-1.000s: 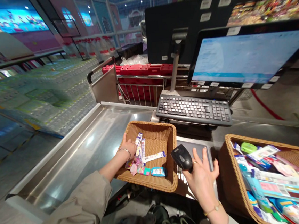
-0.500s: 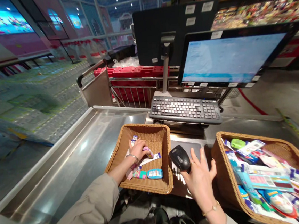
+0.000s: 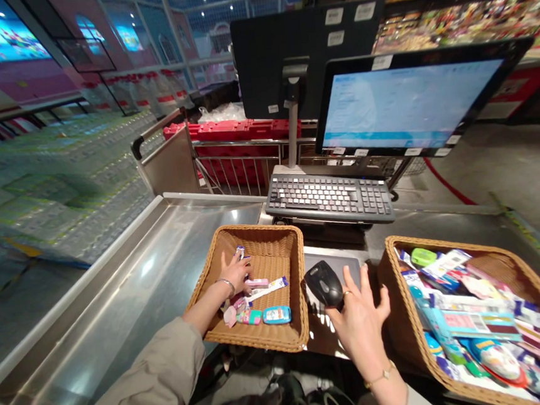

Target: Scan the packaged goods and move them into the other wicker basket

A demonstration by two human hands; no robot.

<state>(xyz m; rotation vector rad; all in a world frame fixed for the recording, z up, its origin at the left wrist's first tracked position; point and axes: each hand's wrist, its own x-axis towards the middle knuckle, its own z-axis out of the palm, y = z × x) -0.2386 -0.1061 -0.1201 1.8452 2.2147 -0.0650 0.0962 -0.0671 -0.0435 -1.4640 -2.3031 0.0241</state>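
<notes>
My left hand [image 3: 235, 275] is inside the left wicker basket [image 3: 251, 339], palm down with its fingers spread. A small pink box [image 3: 257, 283] lies beside its fingertips. Around it in the basket are a white and blue stick pack [image 3: 273, 286], a blue container [image 3: 277, 315] and a green and pink pack [image 3: 250, 317]. Just right of this basket, my right hand [image 3: 361, 320] pinches a black barcode scanner [image 3: 324, 284] between thumb and index finger. The other fingers of that hand stretch away from the scanner.
To the right, another wicker basket [image 3: 419, 341] is full of small colourful packs. A keyboard [image 3: 330, 196] and a lit monitor [image 3: 408, 108] stand behind. The steel counter [image 3: 131, 290] runs left, with a metal cart [image 3: 164, 158] past its far edge.
My left hand has drawn back leftwards and its fingers have spread; the pink box it was gripping now lies lower in the basket. My right hand keeps the scanner in nearly the same place.
</notes>
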